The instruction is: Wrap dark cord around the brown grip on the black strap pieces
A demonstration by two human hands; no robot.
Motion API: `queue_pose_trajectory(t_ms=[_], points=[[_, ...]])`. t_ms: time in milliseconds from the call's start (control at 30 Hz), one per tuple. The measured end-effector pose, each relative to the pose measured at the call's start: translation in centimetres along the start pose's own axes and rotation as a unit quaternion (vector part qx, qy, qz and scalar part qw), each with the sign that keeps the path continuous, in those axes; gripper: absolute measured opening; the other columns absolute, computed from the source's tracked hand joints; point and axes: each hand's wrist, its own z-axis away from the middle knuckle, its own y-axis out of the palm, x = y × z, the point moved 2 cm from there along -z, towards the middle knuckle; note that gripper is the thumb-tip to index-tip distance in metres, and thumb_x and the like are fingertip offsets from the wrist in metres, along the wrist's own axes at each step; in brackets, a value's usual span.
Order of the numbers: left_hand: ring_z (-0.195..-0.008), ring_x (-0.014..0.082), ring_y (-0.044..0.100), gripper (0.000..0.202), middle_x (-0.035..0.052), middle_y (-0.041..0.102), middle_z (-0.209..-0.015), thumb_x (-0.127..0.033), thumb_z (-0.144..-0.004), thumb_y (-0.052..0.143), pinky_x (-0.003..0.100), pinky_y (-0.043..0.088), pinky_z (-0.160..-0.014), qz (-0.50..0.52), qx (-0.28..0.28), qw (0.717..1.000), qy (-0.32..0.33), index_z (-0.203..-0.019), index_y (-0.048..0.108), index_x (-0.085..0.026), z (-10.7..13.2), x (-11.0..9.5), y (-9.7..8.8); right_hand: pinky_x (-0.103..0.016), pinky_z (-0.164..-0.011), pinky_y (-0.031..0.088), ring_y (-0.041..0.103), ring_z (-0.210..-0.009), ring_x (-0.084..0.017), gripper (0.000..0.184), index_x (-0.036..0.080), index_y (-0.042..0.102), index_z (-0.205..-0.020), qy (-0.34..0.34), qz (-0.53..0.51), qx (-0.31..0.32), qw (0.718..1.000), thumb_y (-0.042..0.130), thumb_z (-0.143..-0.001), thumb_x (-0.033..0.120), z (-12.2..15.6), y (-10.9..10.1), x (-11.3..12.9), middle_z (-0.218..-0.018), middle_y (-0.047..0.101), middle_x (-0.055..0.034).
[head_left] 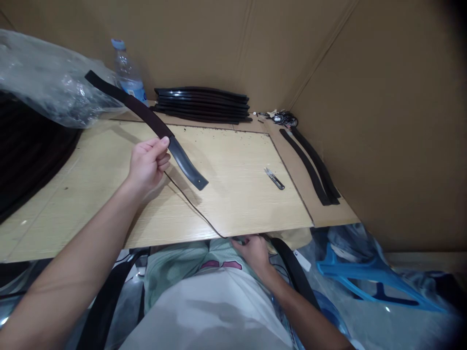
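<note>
My left hand (149, 163) pinches a long curved black strip (186, 163) near its middle, raised over the table. The strip's upper part is matte and dark, while its lower end is smooth and shiny with a small hole. From below my left hand, a thin dark cord (193, 205) runs slanting down to the table's front edge. My right hand (253, 250) is closed on the cord's lower end there, just above my lap; its fingertips are partly hidden. A pair of thread snips (274, 179) lies on the table, to the right of the strip.
Against the cardboard wall sits a stack of black strips (202, 104), beside a water bottle (129, 75) and clear plastic wrap (54, 78). A dark ribbed pile (32, 150) fills the left. More strips (310, 165) and a tangle (282, 118) lie right; a blue stool (375, 277) stands below.
</note>
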Motion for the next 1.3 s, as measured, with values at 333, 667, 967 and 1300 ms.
queue_pose_trajectory(t_ms=[333,667,967,1300], points=[[-0.037,0.0030,0.015,0.038,-0.0095,0.019,-0.050,-0.022,-0.075,0.068,0.021,0.008,-0.036,0.007,-0.003,1.000,-0.003,-0.058,0.035,-0.018,0.1,-0.2,-0.1,-0.034,-0.060,0.052,0.067,-0.066,-0.028,0.033,0.015,0.071,-0.077,0.029,-0.044,-0.025,0.998,0.068,-0.066,0.046,-0.1,1.4,0.9,-0.069,0.072,-0.0110],[-0.035,0.0030,0.017,0.039,-0.0095,0.020,-0.049,-0.023,-0.075,0.068,0.021,0.011,-0.034,0.005,-0.020,1.000,-0.009,-0.057,0.034,-0.019,0.3,-0.4,0.0,-0.043,-0.073,0.053,0.066,-0.070,-0.027,0.014,0.018,0.061,-0.080,0.009,-0.195,-0.016,0.981,0.061,-0.072,0.030,1.0,1.7,0.1,-0.069,0.068,-0.0087],[-0.040,0.0033,0.012,0.037,-0.0095,0.017,-0.052,-0.023,-0.076,0.068,0.021,0.006,-0.038,0.012,0.003,1.000,0.000,-0.059,0.036,-0.017,0.0,-0.3,-0.5,-0.030,-0.063,0.058,0.068,-0.070,-0.018,0.033,0.023,0.047,-0.095,0.009,-0.419,0.096,0.903,0.069,-0.074,0.035,2.8,-1.4,-0.2,-0.088,0.067,-0.0064],[-0.042,0.0044,0.010,0.038,-0.0085,0.016,-0.053,-0.021,-0.079,0.065,0.021,0.007,-0.037,-0.005,-0.020,1.000,0.019,-0.058,0.033,-0.017,-0.8,-1.1,-1.4,-0.026,-0.055,0.059,0.068,-0.059,-0.016,0.022,0.021,0.060,-0.085,-0.018,-0.497,0.102,0.862,0.076,-0.070,0.022,1.8,-11.4,2.4,-0.074,0.069,-0.0037]])
